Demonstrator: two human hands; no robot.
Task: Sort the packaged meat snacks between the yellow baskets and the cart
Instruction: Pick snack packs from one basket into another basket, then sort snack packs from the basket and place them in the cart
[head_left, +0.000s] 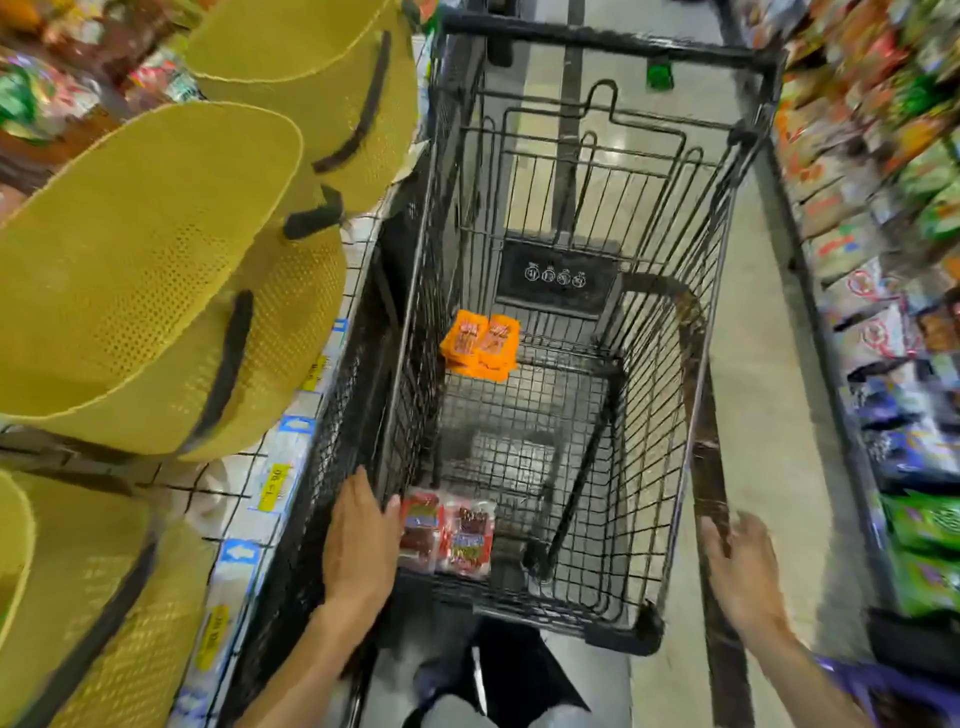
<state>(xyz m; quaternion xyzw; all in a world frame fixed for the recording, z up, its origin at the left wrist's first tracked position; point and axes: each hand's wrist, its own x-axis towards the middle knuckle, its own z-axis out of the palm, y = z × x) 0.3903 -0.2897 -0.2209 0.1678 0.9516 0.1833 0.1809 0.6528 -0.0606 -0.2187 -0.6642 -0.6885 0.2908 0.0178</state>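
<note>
**A:** Where are the meat snacks lying in the cart (597, 39)?

**B:** Two red packets (447, 535) are lying flat in the cart's near left corner, side by side. Their long axes are running along the cart's length, tilting slightly. Two small stacks of orange packets (480, 345) are sitting toward the cart's far end, left of its middle, with their long sides also running lengthwise and leaning a little to the right.

**A:** And the hands?

**B:** Both are released and gripping nothing. The left hand (358, 540) is hanging at the cart's near left side with its fingers straight, and its thumb is reaching toward the red packets (I cannot tell whether it is touching them). The right hand (743, 566) is hovering by the cart's right rim with its fingers spread, and it is blurring.

**A:** What is surrounding the cart?

**B:** Yellow baskets (156, 249) with dark handles are standing on wire shelving left of the cart, with yellow price tags (272, 486) along the edge. Packed shelves (883, 260) are lining the cart's right side. A pale, shiny floor (758, 415) is showing under and beyond the cart.
</note>
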